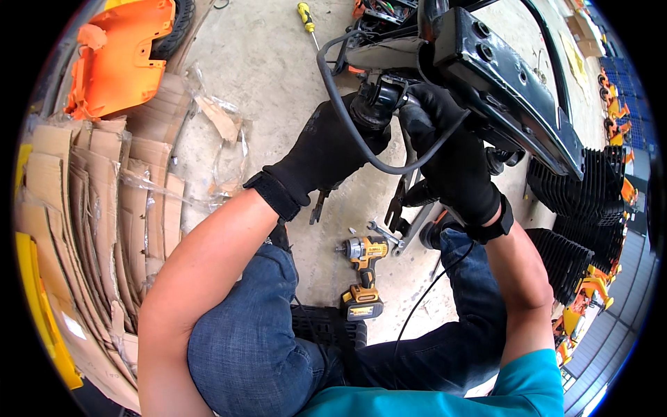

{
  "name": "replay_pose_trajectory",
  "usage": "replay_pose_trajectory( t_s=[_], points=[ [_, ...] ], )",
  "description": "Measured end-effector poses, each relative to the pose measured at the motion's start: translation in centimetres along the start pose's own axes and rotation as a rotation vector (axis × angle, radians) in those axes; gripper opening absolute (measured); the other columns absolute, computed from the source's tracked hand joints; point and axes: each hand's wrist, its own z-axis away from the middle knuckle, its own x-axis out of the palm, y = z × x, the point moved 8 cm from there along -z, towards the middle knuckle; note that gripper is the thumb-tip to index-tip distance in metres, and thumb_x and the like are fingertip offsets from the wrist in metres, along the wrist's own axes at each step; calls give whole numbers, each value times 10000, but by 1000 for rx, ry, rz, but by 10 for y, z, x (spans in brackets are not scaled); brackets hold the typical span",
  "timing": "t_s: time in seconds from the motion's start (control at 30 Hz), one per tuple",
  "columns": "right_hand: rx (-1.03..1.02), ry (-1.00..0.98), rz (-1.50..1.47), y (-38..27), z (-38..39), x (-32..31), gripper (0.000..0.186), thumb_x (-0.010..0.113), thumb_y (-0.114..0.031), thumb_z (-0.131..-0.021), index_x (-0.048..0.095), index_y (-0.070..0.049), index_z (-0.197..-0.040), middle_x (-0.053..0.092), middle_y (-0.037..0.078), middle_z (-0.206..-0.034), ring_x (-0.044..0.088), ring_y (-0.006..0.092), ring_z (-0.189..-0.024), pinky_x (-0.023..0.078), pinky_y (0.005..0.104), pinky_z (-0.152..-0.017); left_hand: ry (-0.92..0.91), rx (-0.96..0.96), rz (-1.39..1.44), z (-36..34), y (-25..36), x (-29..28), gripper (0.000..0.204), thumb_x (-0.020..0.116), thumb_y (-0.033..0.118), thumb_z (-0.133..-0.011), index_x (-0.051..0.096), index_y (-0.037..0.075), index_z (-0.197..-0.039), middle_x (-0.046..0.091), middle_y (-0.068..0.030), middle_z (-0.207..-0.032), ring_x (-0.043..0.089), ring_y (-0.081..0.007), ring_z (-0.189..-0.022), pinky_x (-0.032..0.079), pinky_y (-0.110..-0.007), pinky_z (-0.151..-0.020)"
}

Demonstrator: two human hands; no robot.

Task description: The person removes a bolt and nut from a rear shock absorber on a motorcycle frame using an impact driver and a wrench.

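Note:
Both my hands wear black gloves and meet at a black metal joint (386,94) on the underside of a black metal frame (504,83). My left hand (333,139) is closed around the joint's lower left part. On its other side my right hand (445,135) has its fingers bent in beside the joint; what they pinch, if anything, is hidden. A thick dark cable (331,89) loops down in front of both hands. Below them on the floor stand a yellow and black cordless impact wrench (368,260) and a spanner (386,235).
Stacked flattened cardboard (104,215) fills the left side, with an orange plastic panel (128,55) and a black tyre (183,28) beyond. A yellow-handled screwdriver (306,17) lies at the far side. Black ribbed parts (580,187) are piled at right. A thin black cord (422,299) hangs by my knees.

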Motion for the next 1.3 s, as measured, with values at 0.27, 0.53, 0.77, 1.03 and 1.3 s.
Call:
replay_pose_trajectory(
  t_s=[0.27,0.53,0.77,1.03,1.3],
  points=[
    [-91,31,98,-3,3,0,311,543,-212,-952,541,-11,-1189,586,88,-1021,563,164,-912,458,294,-824,-15,33,-81,-1,2,1,132,606,78,-792,590,47,-919,609,-120,-796,627,-288,-722,515,-379,-628],
    [-142,-115,-150,5,-11,-2,321,583,-169,-929,566,-30,-1218,593,74,-1043,554,165,-911,459,298,-830,-91,-105,89,-3,-8,-1,191,725,205,-787,672,35,-857,650,-58,-699,616,-141,-647,498,-296,-613],
    [309,-395,-552,18,27,11,257,552,-171,-957,544,-10,-1157,564,21,-889,535,76,-777,509,254,-744,-85,-319,241,7,-14,-3,285,752,227,-791,636,31,-962,664,-70,-823,617,-149,-729,505,-300,-672],
    [80,-217,-496,15,75,-14,284,533,-69,-911,564,18,-1179,672,113,-986,619,157,-815,511,293,-759,-177,-370,169,4,9,-31,510,765,221,-781,503,-11,-1152,652,-71,-935,610,-118,-830,510,-285,-721],
    [186,-162,-902,17,81,-2,281,576,-166,-935,558,-36,-1184,626,23,-988,579,64,-875,485,229,-729,-128,-384,51,-10,39,-64,266,581,141,-927,597,-26,-1134,660,-65,-970,616,-105,-847,500,-249,-760]
  ],
)
